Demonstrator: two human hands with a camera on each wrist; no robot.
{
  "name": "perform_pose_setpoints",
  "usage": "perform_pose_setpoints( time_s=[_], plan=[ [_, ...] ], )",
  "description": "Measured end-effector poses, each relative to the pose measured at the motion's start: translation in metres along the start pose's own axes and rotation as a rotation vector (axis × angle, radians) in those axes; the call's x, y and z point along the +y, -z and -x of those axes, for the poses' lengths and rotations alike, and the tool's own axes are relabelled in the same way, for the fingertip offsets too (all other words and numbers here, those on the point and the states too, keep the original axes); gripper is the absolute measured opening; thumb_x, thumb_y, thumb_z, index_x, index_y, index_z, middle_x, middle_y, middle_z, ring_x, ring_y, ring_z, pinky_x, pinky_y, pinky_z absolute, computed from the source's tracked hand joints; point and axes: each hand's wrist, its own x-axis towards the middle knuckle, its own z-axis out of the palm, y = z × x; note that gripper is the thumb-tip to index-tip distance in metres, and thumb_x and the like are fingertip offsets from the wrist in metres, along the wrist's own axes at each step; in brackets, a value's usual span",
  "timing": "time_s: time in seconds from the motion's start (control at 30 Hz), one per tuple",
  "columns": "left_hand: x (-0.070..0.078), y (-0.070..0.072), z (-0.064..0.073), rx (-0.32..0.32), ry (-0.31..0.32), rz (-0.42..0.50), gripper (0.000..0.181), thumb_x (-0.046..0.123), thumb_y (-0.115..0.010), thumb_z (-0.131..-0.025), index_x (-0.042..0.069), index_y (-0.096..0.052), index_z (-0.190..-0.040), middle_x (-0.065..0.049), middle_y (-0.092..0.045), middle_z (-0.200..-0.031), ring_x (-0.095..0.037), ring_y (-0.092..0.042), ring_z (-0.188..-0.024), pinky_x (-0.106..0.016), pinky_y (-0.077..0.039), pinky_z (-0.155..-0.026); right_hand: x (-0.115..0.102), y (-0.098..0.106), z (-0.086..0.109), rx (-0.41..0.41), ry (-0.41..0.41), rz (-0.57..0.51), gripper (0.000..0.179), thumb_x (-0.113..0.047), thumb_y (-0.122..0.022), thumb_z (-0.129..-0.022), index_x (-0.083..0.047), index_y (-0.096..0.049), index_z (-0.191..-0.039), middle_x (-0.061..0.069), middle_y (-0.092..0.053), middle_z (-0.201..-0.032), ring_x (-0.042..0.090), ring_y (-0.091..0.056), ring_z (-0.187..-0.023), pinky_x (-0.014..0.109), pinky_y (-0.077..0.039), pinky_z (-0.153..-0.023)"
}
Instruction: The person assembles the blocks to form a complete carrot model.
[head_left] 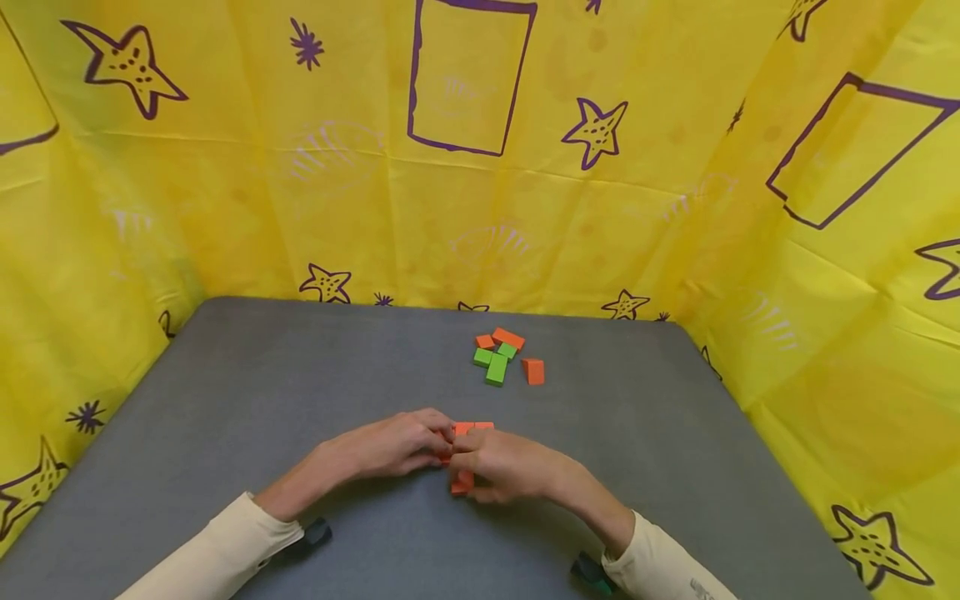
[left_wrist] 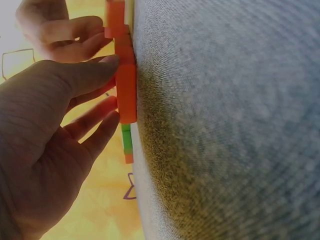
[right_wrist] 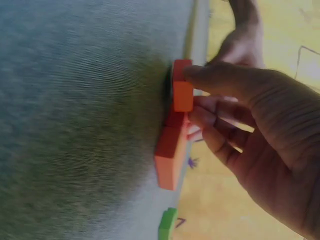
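Several orange blocks point(head_left: 483, 426) lie together on the grey tabletop, partly covered by both hands. My right hand point(head_left: 513, 467) pinches an orange block point(right_wrist: 183, 95) between thumb and fingers, at the near end of the group. From the left side, my left hand point(head_left: 405, 442) holds another orange block point(left_wrist: 126, 95), its thumb point(left_wrist: 102, 70) on the near part and fingers farther along it. In the right wrist view, a longer orange block point(right_wrist: 169, 157) extends from the pinched one. Where the blocks touch one another is partly hidden behind the fingers.
Farther back on the grey table point(head_left: 300, 367) lie several loose blocks: green ones point(head_left: 497, 369) beside orange ones point(head_left: 508, 338), with one orange block point(head_left: 534, 372) apart at the right. Yellow patterned cloth point(head_left: 480, 208) encloses the table's back and sides.
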Motion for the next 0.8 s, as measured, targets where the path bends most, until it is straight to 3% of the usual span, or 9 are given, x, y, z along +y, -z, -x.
perform_pose_setpoints(
  time_s=[0.27, 0.5, 0.8],
  plan=[
    [0.001, -0.001, -0.001, -0.029, 0.023, 0.008, 0.024, 0.017, -0.074, -0.098, 0.016, -0.079, -0.122, 0.004, -0.071, -0.125, -0.014, -0.062, -0.124, -0.034, -0.057, -0.106, -0.008, 0.008, 0.012, 0.008, -0.014, -0.041, 0.016, -0.021, -0.080, -0.093, -0.016, -0.076, -0.108, -0.007, -0.074, -0.105, 0.006, -0.067, -0.098, 0.017, -0.054, -0.094],
    [0.001, 0.000, 0.000, -0.048, 0.057, -0.002, 0.029, 0.018, -0.075, -0.098, 0.015, -0.077, -0.127, 0.002, -0.071, -0.129, -0.016, -0.062, -0.129, -0.038, -0.055, -0.109, -0.014, 0.013, 0.018, -0.105, 0.075, -0.025, 0.026, -0.020, -0.079, -0.093, -0.015, -0.078, -0.118, -0.007, -0.073, -0.130, 0.006, -0.069, -0.116, 0.020, -0.053, -0.103],
    [0.001, 0.001, 0.000, -0.053, 0.066, 0.015, 0.029, 0.018, -0.073, -0.099, 0.015, -0.076, -0.128, 0.002, -0.071, -0.130, -0.017, -0.062, -0.130, -0.040, -0.054, -0.110, -0.008, 0.008, 0.018, -0.118, 0.055, -0.060, 0.027, -0.020, -0.078, -0.094, -0.017, -0.077, -0.121, -0.009, -0.070, -0.138, 0.006, -0.066, -0.123, 0.025, -0.051, -0.109]
  ],
)
